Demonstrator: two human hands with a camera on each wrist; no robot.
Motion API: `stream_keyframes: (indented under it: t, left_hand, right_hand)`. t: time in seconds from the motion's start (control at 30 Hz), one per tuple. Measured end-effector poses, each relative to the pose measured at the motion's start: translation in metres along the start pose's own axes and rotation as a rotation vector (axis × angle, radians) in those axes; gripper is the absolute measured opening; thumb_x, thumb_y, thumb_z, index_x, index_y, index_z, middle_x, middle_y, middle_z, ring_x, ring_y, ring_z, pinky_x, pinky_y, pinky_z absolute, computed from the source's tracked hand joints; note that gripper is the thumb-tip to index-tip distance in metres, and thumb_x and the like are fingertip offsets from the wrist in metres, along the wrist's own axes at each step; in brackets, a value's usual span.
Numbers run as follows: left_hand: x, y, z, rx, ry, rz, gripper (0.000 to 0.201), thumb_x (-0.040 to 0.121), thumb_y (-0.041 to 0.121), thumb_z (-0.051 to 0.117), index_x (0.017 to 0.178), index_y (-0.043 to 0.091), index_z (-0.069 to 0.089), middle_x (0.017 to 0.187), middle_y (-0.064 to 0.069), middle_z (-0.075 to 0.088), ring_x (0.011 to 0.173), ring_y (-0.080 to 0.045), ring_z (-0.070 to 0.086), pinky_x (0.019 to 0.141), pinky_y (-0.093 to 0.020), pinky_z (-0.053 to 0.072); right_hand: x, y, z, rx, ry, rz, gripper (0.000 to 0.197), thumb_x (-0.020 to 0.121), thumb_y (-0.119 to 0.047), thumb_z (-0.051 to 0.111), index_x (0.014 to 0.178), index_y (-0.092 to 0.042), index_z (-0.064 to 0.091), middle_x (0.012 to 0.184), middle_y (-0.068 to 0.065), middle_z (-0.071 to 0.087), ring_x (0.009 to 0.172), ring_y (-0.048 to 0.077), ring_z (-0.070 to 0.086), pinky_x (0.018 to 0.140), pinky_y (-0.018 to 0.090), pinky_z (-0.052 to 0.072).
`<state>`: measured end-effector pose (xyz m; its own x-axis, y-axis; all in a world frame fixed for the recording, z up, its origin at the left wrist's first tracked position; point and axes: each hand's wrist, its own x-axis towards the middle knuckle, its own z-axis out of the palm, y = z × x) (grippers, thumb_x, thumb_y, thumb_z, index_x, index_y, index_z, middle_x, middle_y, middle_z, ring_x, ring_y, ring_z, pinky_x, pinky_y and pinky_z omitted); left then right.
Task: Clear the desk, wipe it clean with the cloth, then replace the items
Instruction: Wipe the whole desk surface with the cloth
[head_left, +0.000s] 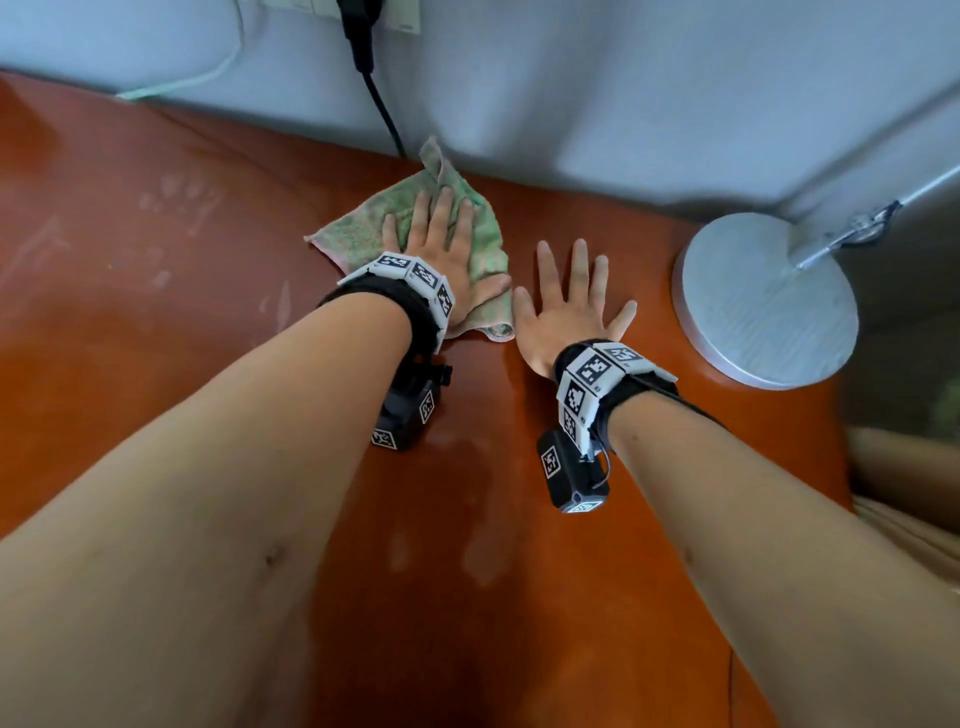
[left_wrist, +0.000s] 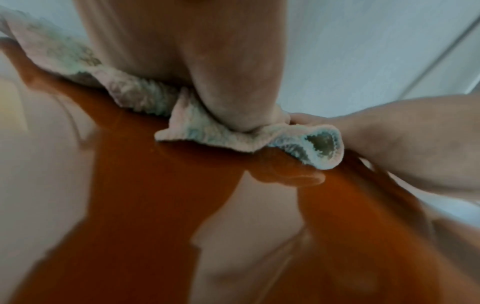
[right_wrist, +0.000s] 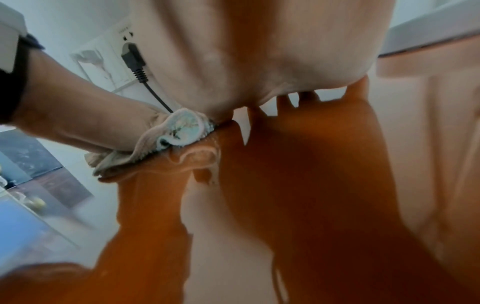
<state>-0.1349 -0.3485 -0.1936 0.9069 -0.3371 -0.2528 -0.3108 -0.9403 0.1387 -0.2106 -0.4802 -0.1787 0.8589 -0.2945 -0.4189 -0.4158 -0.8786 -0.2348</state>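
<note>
A glossy red-brown bench (head_left: 156, 322) meets a pale wall (head_left: 571, 104) along the top of the frame, smudged at left. Mid-frame, the left hand (head_left: 441, 260) presses flat, fingers straight, on the green cloth (head_left: 358, 234). The right hand (head_left: 566, 312) lies splayed on bare wood beside it. A round lamp base (head_left: 769, 306) sits far right; a black plug (head_left: 358, 31) hangs top centre.

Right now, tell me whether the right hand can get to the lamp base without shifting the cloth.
Probably yes. The right hand lies flat on the desk with bare surface between it and the lamp base. The cloth sits on its other side, under the left hand.
</note>
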Motion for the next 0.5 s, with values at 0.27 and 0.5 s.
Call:
stream_keyframes:
  t: [0.27,0.5]
  left_hand:
    - [0.040,-0.003,-0.012,-0.003,-0.002,-0.007,0.091,0.084,0.075,0.023,0.153,0.022,-0.004,0.160,-0.001,-0.012,0.147,-0.023,-0.012,0.116,-0.053,-0.004]
    - [0.042,-0.006,-0.014,-0.017,-0.011,0.000,0.095,0.082,0.078,0.024,0.153,0.022,-0.006,0.160,0.000,-0.013,0.146,-0.021,-0.014,0.116,-0.050,-0.007]
  right_hand:
    - [0.009,0.000,0.000,-0.015,-0.032,0.011,0.059,0.098,-0.052,0.015,0.149,-0.045,-0.014,0.156,-0.009,-0.031,0.143,0.017,-0.031,0.110,0.062,-0.017]
    - [0.008,0.001,-0.002,-0.007,-0.036,0.015,0.059,0.098,-0.053,0.016,0.149,-0.046,-0.012,0.157,-0.011,-0.030,0.143,0.016,-0.030,0.110,0.062,-0.016]
